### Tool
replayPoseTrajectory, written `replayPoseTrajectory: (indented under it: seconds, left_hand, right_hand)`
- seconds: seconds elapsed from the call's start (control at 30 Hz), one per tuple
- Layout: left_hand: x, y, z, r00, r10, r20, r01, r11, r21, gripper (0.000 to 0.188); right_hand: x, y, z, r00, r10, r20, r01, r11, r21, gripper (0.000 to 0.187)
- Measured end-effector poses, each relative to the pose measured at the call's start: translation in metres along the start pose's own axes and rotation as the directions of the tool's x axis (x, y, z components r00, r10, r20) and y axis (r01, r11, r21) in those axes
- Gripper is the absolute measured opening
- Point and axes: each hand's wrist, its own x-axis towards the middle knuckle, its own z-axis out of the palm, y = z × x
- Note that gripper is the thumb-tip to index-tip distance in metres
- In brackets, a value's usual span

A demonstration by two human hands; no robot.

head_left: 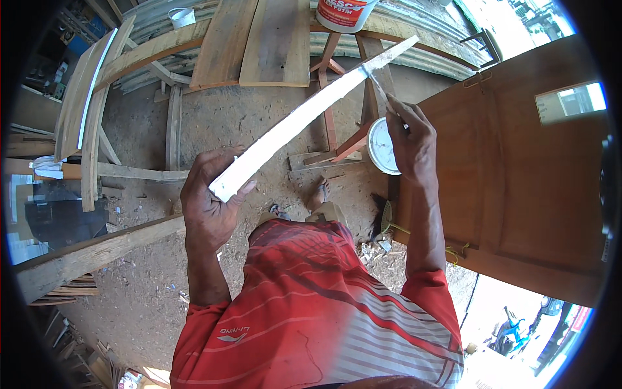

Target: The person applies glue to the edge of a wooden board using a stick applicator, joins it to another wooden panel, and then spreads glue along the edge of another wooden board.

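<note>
White on most of one side, bare at the far tip — a long, thin wooden strip, up on a slant over the brown dirt floor. Grips the low end with the bare left hand, with fingers at one edge and thumb at the other. Pinches a small, thin tool in the bare right hand, touching the strip near the far tip with it. Just beside the right hand, a round white thing like a lid — cannot tell if touching. Farther off, two flat brown boards and a red-and-white bucket.
</note>
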Motion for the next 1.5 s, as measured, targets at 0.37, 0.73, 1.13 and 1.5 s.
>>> replayPoseTrajectory:
  seconds: [0.37, 0.73, 1.13, 1.5]
  left_hand:
    - [0.004, 0.002, -0.004, 0.999, 0.037, 0.019, -0.037, 0.999, 0.001, 0.044]
    - [0.004, 0.000, -0.003, 1.000, 0.003, 0.006, -0.003, 1.000, -0.014, 0.043]
    - [0.004, 0.006, -0.003, 1.000, -0.019, 0.011, 0.019, 1.000, -0.011, 0.042]
    - [0.007, 0.002, -0.005, 1.000, -0.014, 0.001, 0.014, 1.000, -0.027, 0.041]
  right_hand:
    - [0.000, -0.019, -0.005, 0.994, 0.071, 0.080, -0.078, 0.994, 0.082, 0.032]
    - [-0.024, -0.050, -0.022, 0.971, 0.074, 0.226, -0.177, 0.861, 0.476, 0.031]
    - [0.026, 0.038, 0.008, 0.993, 0.121, 0.011, -0.121, 0.990, 0.069, 0.031]
    - [0.033, 0.029, -0.009, 1.000, 0.005, 0.004, -0.005, 1.000, -0.029, 0.031]
